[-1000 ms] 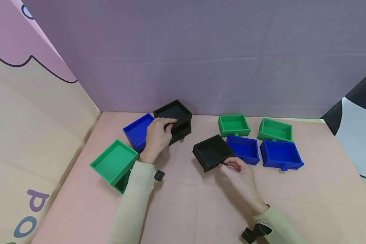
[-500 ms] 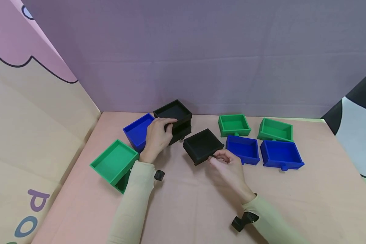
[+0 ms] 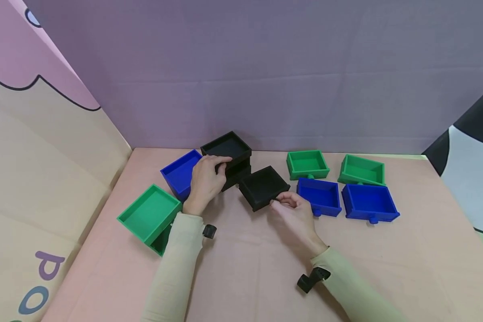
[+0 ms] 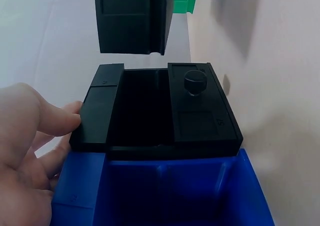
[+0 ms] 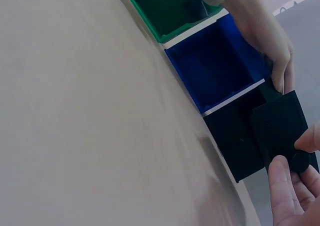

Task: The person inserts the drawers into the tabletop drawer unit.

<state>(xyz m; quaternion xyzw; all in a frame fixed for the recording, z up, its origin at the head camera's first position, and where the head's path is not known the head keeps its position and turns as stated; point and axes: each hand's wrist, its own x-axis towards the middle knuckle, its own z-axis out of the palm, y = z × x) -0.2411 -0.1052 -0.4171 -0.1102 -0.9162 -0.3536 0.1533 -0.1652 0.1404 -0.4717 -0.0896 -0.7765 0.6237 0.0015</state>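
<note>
Left forearm stretched forward, and the left hand (image 3: 207, 183) is clamped on the near-left side of the black case (image 3: 226, 145)! In comes the right arm at a slant, from right of that case, the right hand (image 3: 298, 217) pinching the drawer (image 3: 263, 185) by its knob (image 5: 300, 162); the head camera hides that grip, the right wrist camera has it plain. Over to the left wrist camera: a dark slot (image 4: 142, 111) gapes in the case, a second knob (image 4: 195, 82) on the panel beside it, and a gap before the drawer, where from overhead the two seem to meet. So the drawer lies just ahead of the right fingertips, just right of the case. Left of the case, the blue case (image 3: 181, 172) and green case (image 3: 150, 212); right of it, blue drawers (image 3: 319, 194) and green drawers (image 3: 307, 163).
</note>
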